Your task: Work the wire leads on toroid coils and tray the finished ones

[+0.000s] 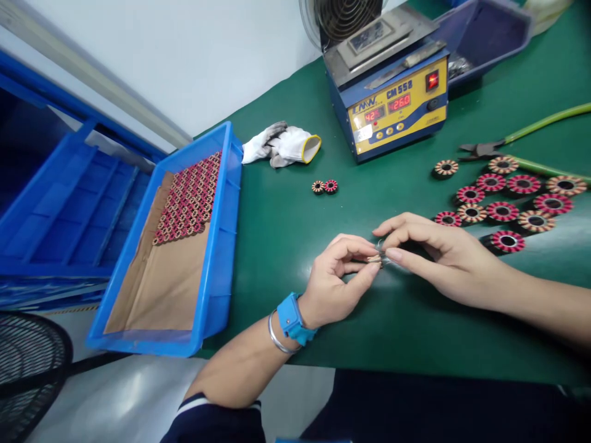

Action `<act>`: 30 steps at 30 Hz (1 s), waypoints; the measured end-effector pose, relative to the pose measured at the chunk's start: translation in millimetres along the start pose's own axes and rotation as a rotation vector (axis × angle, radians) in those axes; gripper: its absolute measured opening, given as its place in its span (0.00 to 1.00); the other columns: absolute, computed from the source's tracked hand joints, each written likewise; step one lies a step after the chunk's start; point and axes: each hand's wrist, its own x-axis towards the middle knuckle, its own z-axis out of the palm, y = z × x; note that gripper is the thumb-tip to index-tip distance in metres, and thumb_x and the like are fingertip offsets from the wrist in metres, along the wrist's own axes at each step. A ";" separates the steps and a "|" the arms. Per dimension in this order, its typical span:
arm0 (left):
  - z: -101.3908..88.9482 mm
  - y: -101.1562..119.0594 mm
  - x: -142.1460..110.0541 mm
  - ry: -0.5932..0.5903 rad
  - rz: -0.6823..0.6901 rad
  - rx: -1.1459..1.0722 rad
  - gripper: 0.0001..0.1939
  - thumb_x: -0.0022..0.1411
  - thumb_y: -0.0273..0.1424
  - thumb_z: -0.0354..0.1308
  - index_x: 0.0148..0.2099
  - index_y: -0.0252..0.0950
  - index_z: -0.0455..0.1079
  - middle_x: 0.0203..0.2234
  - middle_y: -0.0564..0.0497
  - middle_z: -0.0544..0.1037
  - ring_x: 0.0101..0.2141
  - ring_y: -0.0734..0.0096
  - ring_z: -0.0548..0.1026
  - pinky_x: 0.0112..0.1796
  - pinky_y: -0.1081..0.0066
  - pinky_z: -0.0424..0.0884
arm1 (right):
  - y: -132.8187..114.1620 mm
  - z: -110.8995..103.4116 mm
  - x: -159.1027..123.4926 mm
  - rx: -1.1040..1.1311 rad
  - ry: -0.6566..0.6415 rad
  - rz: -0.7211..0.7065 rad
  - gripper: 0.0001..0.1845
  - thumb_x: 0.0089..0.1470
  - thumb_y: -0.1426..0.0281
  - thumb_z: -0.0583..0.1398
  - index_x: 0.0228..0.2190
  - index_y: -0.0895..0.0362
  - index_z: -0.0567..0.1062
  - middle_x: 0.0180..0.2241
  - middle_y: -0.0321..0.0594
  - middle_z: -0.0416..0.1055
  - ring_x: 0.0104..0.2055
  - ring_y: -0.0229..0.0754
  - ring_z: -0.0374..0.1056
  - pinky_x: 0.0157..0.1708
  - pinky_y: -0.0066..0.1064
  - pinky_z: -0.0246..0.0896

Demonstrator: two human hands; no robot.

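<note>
Near the table's front middle, my left hand [340,280] is closed in a pinch on a small copper-wound stator [375,259], mostly hidden by the fingers. My right hand [438,258] meets it from the right, thumb and fingertips closed around the fine wire [380,245] sticking out of the stator. A blue strap [295,319] and a silver bangle circle my left wrist. Right of my hands stand several loose stators [502,211], some wound in red and some in copper. Two more stators [324,186], one copper and one red, sit side by side beyond my left hand.
A blue bin [234,203] at left holds cardboard and rows of stators. White gloves [284,146] lie beside it. At the back stands a lit solder pot [392,117] with a knife-like tool on top, next to a purple tray [484,37]. Green-handled cutters [489,149] lie at right.
</note>
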 end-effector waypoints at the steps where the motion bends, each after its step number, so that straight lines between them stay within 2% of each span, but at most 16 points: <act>1: 0.6 -0.6 -0.6 0.006 0.005 0.013 0.08 0.64 0.30 0.65 0.45 0.36 0.72 0.43 0.47 0.73 0.41 0.73 0.78 0.42 0.75 0.80 | -0.7 0.7 -0.2 -0.010 -0.012 -0.009 0.08 0.65 0.63 0.61 0.33 0.51 0.78 0.42 0.38 0.76 0.44 0.42 0.74 0.47 0.34 0.69; 6: 3.3 -1.8 -2.0 0.052 -0.039 0.020 0.17 0.61 0.27 0.67 0.52 0.37 0.71 0.43 0.48 0.76 0.43 0.72 0.80 0.45 0.75 0.80 | -2.4 -0.1 -0.7 -0.030 -0.033 -0.025 0.10 0.65 0.66 0.60 0.31 0.52 0.78 0.42 0.40 0.75 0.43 0.43 0.75 0.45 0.35 0.70; 12: 2.6 -0.9 -1.5 0.042 0.034 0.034 0.13 0.58 0.24 0.69 0.46 0.34 0.75 0.42 0.48 0.74 0.41 0.73 0.80 0.46 0.74 0.82 | -4.5 0.7 -0.9 -0.030 -0.026 -0.026 0.10 0.64 0.66 0.60 0.31 0.52 0.78 0.42 0.41 0.76 0.43 0.44 0.75 0.44 0.36 0.71; 18: 2.3 0.5 -0.2 0.053 0.011 0.023 0.13 0.57 0.25 0.69 0.45 0.33 0.75 0.41 0.48 0.75 0.40 0.73 0.80 0.45 0.74 0.82 | -2.6 -3.3 0.1 -0.096 -0.013 -0.081 0.09 0.64 0.68 0.60 0.30 0.52 0.76 0.40 0.40 0.76 0.43 0.44 0.76 0.44 0.36 0.70; 22: -0.4 1.4 2.1 0.059 -0.089 -0.062 0.13 0.57 0.26 0.70 0.45 0.33 0.74 0.39 0.48 0.77 0.39 0.74 0.80 0.44 0.76 0.80 | -2.5 -8.1 -2.2 -0.215 0.005 -0.211 0.03 0.63 0.70 0.61 0.39 0.54 0.74 0.42 0.43 0.76 0.42 0.44 0.76 0.42 0.34 0.71; 25: -2.5 1.7 3.4 0.052 -0.219 -0.135 0.15 0.57 0.29 0.71 0.45 0.32 0.73 0.37 0.48 0.80 0.37 0.76 0.80 0.41 0.79 0.79 | -3.3 -8.7 -5.5 -0.422 -0.032 -0.359 0.12 0.63 0.71 0.61 0.49 0.58 0.72 0.39 0.45 0.77 0.38 0.45 0.76 0.37 0.34 0.71; 27: -3.0 1.8 3.6 0.043 -0.281 -0.162 0.18 0.57 0.32 0.72 0.46 0.32 0.73 0.36 0.48 0.80 0.34 0.77 0.79 0.38 0.79 0.78 | -3.7 -8.1 -7.5 -0.564 -0.036 -0.442 0.11 0.65 0.72 0.60 0.49 0.59 0.72 0.37 0.44 0.77 0.35 0.45 0.76 0.34 0.34 0.69; 30: -2.9 1.7 3.4 0.031 -0.304 -0.172 0.21 0.56 0.35 0.73 0.47 0.32 0.72 0.34 0.48 0.79 0.33 0.76 0.79 0.35 0.77 0.78 | -4.8 -8.2 -9.0 -0.676 -0.014 -0.538 0.03 0.65 0.74 0.60 0.41 0.59 0.74 0.37 0.46 0.80 0.34 0.45 0.77 0.32 0.35 0.69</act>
